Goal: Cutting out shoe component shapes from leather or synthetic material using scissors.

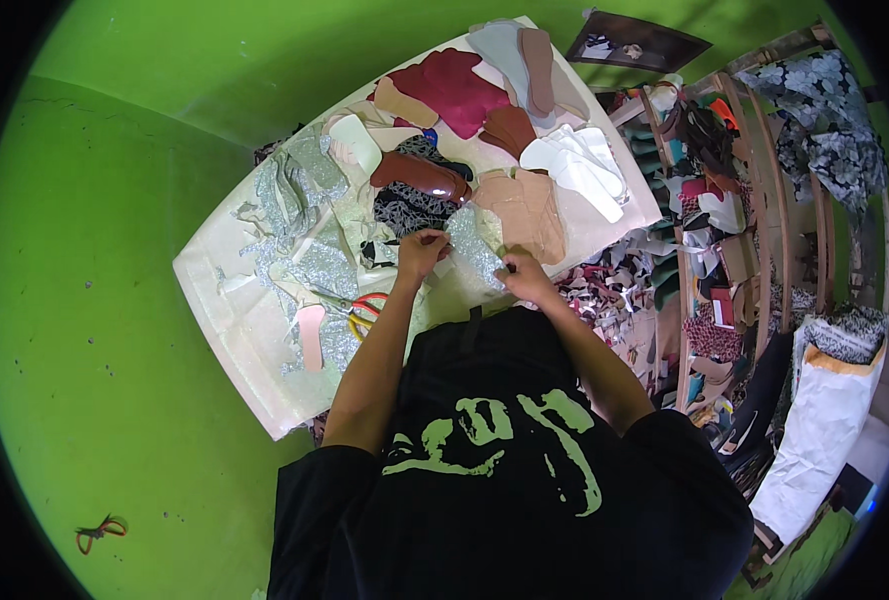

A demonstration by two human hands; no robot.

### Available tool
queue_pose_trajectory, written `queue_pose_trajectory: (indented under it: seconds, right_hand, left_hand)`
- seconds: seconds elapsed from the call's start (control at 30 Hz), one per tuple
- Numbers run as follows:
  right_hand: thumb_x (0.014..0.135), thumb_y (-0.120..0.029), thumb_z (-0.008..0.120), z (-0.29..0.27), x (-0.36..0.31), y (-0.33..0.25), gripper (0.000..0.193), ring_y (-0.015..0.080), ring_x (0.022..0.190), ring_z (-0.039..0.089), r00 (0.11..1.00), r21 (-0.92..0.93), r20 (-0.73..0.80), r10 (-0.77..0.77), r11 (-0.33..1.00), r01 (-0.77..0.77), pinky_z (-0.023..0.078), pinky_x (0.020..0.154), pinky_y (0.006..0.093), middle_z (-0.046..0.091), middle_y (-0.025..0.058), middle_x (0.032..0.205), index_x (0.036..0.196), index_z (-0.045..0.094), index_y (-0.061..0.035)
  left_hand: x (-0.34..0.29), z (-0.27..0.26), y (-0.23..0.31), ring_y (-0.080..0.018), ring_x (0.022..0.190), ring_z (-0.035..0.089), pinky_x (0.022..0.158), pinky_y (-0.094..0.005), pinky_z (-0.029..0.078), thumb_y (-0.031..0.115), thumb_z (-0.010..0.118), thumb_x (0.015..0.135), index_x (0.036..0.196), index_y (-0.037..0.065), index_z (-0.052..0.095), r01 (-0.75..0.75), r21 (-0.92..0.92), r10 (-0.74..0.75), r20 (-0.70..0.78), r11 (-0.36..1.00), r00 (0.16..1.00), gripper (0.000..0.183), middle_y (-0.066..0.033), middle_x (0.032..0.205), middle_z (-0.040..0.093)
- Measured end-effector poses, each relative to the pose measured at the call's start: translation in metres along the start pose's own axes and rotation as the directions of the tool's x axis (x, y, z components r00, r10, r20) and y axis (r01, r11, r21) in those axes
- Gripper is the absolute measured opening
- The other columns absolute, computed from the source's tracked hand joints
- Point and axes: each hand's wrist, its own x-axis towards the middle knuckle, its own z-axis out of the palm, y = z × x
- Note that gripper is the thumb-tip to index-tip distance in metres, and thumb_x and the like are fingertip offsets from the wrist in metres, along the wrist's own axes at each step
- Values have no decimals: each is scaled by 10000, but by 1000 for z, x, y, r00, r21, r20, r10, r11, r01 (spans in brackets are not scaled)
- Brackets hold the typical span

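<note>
A silver glittery piece of material [475, 246] lies between my two hands near the table's front edge. My left hand [424, 252] has its fingers bent together at the piece's left edge, by a small whitish scrap. With fingers curled, my right hand [528, 278] pinches the right edge of the same piece. Just beyond them are black-and-grey patterned material [410, 208] and a shiny brown sole-shaped piece [420, 176]. Tan cut pieces [525, 215] lie to the right. Scissors with red and yellow handles [363, 312] rest to the left of my left forearm.
The pale table [230, 370] also carries silver glitter sheets [295, 190], a pink insole shape [311, 335], white pieces [580, 165] and dark red material [450, 90]. On the right stands a wooden rack [685, 330] full of scraps. A green wall [115, 300] borders the left.
</note>
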Motion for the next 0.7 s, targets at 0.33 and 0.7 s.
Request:
queue_pose_trajectory:
  seconds: [0.33,0.7]
  right_hand:
    - [805,-143,732,13,20,32,230,284,647,624,960,-72,-97,-264,964,258,489,625,394,581,175,720,760,627,57]
    - [804,-390,708,-10,9,-7,437,420,888,655,984,-383,90,-154,907,177,523,798,488,651,292,991,837,669,44]
  left_hand:
    - [9,13,-5,-95,587,630,539,-233,495,147,726,875,902,-21,728,-41,194,72,-155,980,985,170,-62,715,701]
    - [-4,12,-3,-105,611,642,558,-248,524,188,721,897,967,-19,701,-62,149,97,-245,987,965,219,-71,748,701]
